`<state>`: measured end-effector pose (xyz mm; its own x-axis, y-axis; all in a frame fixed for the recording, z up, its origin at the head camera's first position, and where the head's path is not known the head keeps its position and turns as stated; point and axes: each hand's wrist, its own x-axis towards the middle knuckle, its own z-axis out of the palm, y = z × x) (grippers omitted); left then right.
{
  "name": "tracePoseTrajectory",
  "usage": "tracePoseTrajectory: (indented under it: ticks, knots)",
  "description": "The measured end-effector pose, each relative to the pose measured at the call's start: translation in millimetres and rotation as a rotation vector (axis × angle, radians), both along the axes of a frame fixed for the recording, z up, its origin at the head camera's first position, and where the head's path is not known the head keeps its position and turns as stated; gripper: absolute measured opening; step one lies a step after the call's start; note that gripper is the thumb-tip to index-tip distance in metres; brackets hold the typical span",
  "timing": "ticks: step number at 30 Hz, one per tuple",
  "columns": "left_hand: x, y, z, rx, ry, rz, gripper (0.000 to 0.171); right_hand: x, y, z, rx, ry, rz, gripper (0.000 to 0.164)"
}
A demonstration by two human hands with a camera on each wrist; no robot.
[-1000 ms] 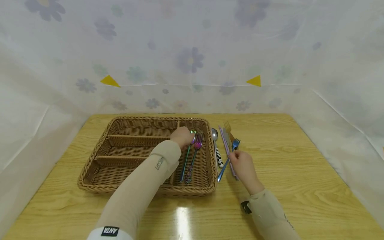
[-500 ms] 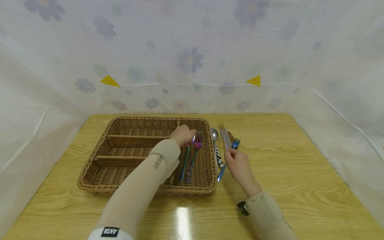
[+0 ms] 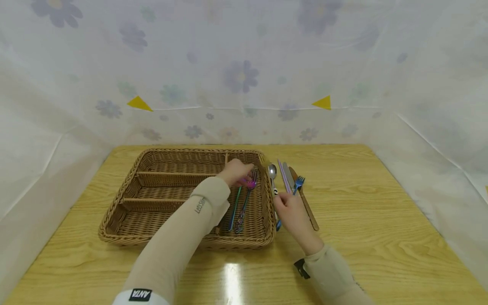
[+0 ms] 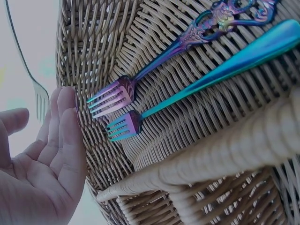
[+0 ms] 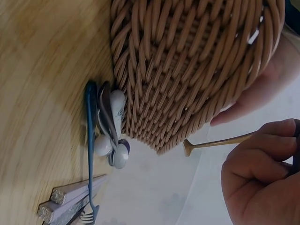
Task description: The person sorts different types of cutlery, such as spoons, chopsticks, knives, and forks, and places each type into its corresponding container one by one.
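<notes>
At the near edge of my head view, a black label [image 3: 140,295] on the left cuff reads ANTA; farther up that sleeve [image 3: 167,254] I make out "Lets Sl" before the fold. From the lower right the other arm slants inward, its right hand [image 3: 293,214] curled beside the basket [image 3: 236,242]. From above I can't see what it grips; my right wrist feed shows the fingers closed round a gold fork [image 5: 215,142], held clear of the table [image 5: 42,93]. Over the right-hand compartment, the left hand [image 3: 232,171] hides its palm from the head camera, yet my left wrist feed shows it empty, fingers loosely straight, thumb well apart. Under it lie an ornate fork [image 4: 157,63] and a plain fork [image 4: 199,88]. Right of the basket I see a spoon [image 3: 272,170], lilac chopsticks [image 3: 283,174], a knife [image 3: 288,175] and a blue fork [image 3: 299,182] across the chopsticks; beyond hangs a flowered curtain [image 3: 244,51].
</notes>
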<state>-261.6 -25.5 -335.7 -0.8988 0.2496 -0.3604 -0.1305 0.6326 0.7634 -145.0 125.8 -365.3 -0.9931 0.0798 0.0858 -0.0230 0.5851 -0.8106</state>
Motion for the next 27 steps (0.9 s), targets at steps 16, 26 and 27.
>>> tracePoseTrajectory:
  ticks: [16,26,27]
  knots:
    - [4.6,11.2,2.1,0.126,-0.075,0.067,0.031,3.4,-24.4,-3.9,0.073,0.031,0.054,0.027]
    - [-2.3,7.2,-5.0,0.035,-0.070,0.088,0.018,3.9,-18.1,-4.0,0.072,-0.025,0.103,0.042]
    - [-3.0,5.9,-6.3,0.011,-0.060,0.082,0.018,3.9,-16.7,-3.7,0.066,-0.020,0.101,0.042]
